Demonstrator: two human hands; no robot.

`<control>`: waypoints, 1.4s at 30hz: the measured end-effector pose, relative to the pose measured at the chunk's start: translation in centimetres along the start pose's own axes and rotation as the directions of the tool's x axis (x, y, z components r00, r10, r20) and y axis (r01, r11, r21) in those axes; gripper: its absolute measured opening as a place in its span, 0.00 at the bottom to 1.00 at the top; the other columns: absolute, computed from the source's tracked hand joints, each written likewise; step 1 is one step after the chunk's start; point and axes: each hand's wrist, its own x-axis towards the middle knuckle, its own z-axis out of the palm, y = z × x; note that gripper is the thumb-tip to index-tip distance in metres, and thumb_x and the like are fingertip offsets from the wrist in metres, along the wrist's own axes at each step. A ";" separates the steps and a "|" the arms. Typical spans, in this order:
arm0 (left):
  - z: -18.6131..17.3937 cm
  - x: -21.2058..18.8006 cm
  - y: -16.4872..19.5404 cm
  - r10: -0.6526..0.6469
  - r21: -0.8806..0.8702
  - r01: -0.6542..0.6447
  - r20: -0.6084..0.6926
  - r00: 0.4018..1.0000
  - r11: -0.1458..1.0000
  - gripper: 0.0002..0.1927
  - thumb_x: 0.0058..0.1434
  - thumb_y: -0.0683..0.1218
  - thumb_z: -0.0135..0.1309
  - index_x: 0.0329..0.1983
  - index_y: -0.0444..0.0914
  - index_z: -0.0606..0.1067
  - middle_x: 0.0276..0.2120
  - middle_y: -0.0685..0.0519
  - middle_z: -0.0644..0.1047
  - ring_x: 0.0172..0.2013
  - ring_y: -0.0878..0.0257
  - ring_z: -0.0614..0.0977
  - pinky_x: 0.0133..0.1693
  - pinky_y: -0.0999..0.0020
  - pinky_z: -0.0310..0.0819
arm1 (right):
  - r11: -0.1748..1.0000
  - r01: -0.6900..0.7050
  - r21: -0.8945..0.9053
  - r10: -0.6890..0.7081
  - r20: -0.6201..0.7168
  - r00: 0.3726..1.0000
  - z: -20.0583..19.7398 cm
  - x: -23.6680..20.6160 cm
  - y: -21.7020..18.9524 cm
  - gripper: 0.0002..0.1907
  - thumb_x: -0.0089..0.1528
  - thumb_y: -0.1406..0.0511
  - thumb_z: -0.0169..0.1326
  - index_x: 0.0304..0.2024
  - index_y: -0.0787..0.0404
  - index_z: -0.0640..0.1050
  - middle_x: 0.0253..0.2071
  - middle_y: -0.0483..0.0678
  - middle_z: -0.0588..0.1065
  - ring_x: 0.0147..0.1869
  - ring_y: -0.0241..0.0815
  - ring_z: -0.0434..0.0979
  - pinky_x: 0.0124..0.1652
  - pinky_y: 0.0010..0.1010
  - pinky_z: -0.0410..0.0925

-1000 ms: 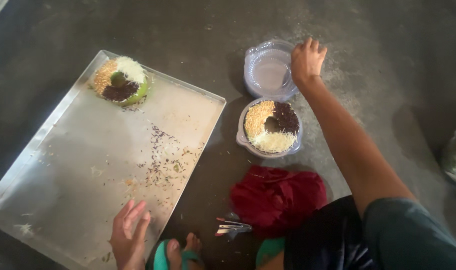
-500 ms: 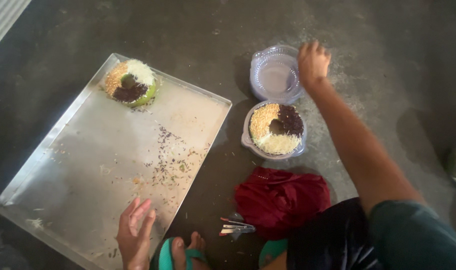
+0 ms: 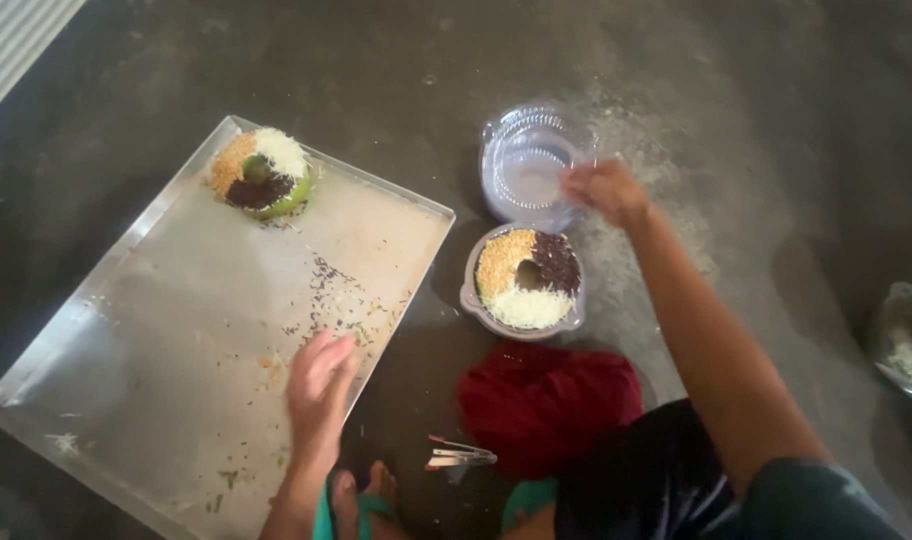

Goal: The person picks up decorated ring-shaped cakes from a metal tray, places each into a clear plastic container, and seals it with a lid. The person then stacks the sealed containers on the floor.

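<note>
From the head camera, looking straight down: the right hand (image 3: 606, 190) is up in the upper middle of the frame, fingers curled loosely at the right rim of the clear plastic lid (image 3: 529, 165), which lies open and hinged back on the dark floor (image 3: 736, 120); the hand is blurred, so whether it actually pinches the rim or just touches it, I cannot tell. Just below the lid, touching it at the hinge, sits the clear container base with a topped doughnut (image 3: 527, 279) inside, its ring split into pale crumbs, dark sprinkles and white shreds, and it lies just under and left of that right hand. Down in the lower middle, the left hand (image 3: 319, 385) is spread open and flat, palm down, empty, resting on the near edge of the big metal tray (image 3: 126, 350) among scattered sprinkles. Well apart from it, at the tray's far corner in the upper left, sits a second doughnut (image 3: 260, 170) with green glaze and the same three toppings. Near the bottom centre lies a dark red cloth (image 3: 551, 400), with a small metal clip tool (image 3: 459, 456) just left of it.
</note>
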 end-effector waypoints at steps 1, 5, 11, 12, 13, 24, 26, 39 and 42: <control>1.7 1.0 0.1 0.005 -0.066 -0.003 0.043 0.999 0.998 0.32 0.62 0.46 0.60 0.67 0.33 0.65 0.58 0.42 0.77 0.60 0.57 0.77 0.61 0.63 0.70 | 0.960 -0.016 -0.280 -0.012 -0.096 0.995 0.8 -0.5 0.6 0.18 0.64 0.65 0.57 0.52 0.71 0.78 0.51 0.57 0.79 0.52 0.49 0.80 0.49 0.35 0.76; 8.4 4.9 0.5 -0.047 -0.134 0.071 0.179 0.983 0.988 0.32 0.64 0.53 0.56 0.67 0.35 0.64 0.57 0.45 0.78 0.59 0.57 0.78 0.57 0.58 0.73 | 0.867 -0.081 -0.492 0.032 -0.107 0.994 4.2 -2.2 1.4 0.23 0.70 0.59 0.49 0.58 0.73 0.73 0.52 0.61 0.79 0.54 0.52 0.81 0.49 0.39 0.74; 14.7 8.9 1.0 -0.181 -0.083 0.213 0.290 0.940 0.973 0.30 0.65 0.52 0.51 0.68 0.37 0.63 0.58 0.46 0.77 0.59 0.57 0.77 0.58 0.55 0.71 | 0.842 -0.085 -0.533 0.000 -0.158 0.987 7.6 -4.5 0.5 0.27 0.72 0.53 0.37 0.59 0.67 0.72 0.53 0.62 0.80 0.55 0.53 0.84 0.49 0.37 0.78; 15.0 9.1 1.0 -0.177 -0.092 0.217 0.324 0.929 0.972 0.29 0.65 0.51 0.49 0.68 0.37 0.63 0.59 0.46 0.77 0.59 0.57 0.77 0.57 0.54 0.71 | 0.847 -0.081 -0.526 -0.002 -0.155 0.988 7.9 -4.7 0.4 0.27 0.72 0.52 0.37 0.58 0.68 0.72 0.52 0.63 0.80 0.54 0.53 0.84 0.48 0.38 0.77; 15.2 9.3 1.0 -0.177 -0.091 0.217 0.326 0.929 0.972 0.29 0.66 0.51 0.48 0.68 0.37 0.63 0.59 0.46 0.77 0.59 0.57 0.77 0.57 0.54 0.71 | 0.851 -0.077 -0.520 -0.005 -0.153 0.988 8.2 -4.9 0.2 0.27 0.72 0.52 0.37 0.57 0.68 0.72 0.51 0.63 0.80 0.54 0.54 0.84 0.47 0.40 0.76; 19.7 13.3 3.8 -0.017 0.011 0.013 0.585 0.811 1.000 0.23 0.69 0.45 0.41 0.67 0.42 0.66 0.57 0.54 0.78 0.50 0.65 0.75 0.48 0.69 0.69 | 0.876 -0.025 -0.482 -0.030 -0.106 0.994 8.7 -6.7 0.6 0.28 0.72 0.50 0.39 0.55 0.70 0.71 0.48 0.66 0.81 0.49 0.53 0.85 0.41 0.36 0.77; 20.0 13.7 4.1 -0.080 0.003 0.099 0.615 0.785 0.995 0.22 0.66 0.43 0.42 0.64 0.41 0.69 0.56 0.55 0.79 0.48 0.67 0.75 0.47 0.70 0.67 | 0.899 -0.018 -0.437 -0.041 -0.126 0.991 8.5 -6.9 0.7 0.27 0.73 0.51 0.40 0.54 0.71 0.70 0.47 0.67 0.80 0.47 0.53 0.85 0.40 0.36 0.76; 21.1 14.6 3.9 -0.191 0.072 0.214 0.772 0.607 0.974 0.29 0.65 0.48 0.32 0.70 0.39 0.63 0.60 0.50 0.80 0.61 0.61 0.75 0.55 0.61 0.67 | 0.902 -0.073 -0.425 -0.007 -0.184 0.983 7.8 -6.9 1.3 0.27 0.73 0.53 0.37 0.54 0.72 0.71 0.45 0.66 0.81 0.45 0.52 0.86 0.42 0.39 0.78; 21.2 14.8 3.3 -0.255 0.093 0.288 0.758 0.600 0.953 0.31 0.70 0.56 0.25 0.73 0.39 0.59 0.61 0.49 0.77 0.61 0.60 0.74 0.58 0.61 0.65 | 0.900 -0.093 -0.425 -0.004 -0.223 0.975 7.8 -6.9 1.4 0.27 0.73 0.53 0.36 0.54 0.71 0.71 0.45 0.66 0.81 0.45 0.52 0.86 0.41 0.38 0.79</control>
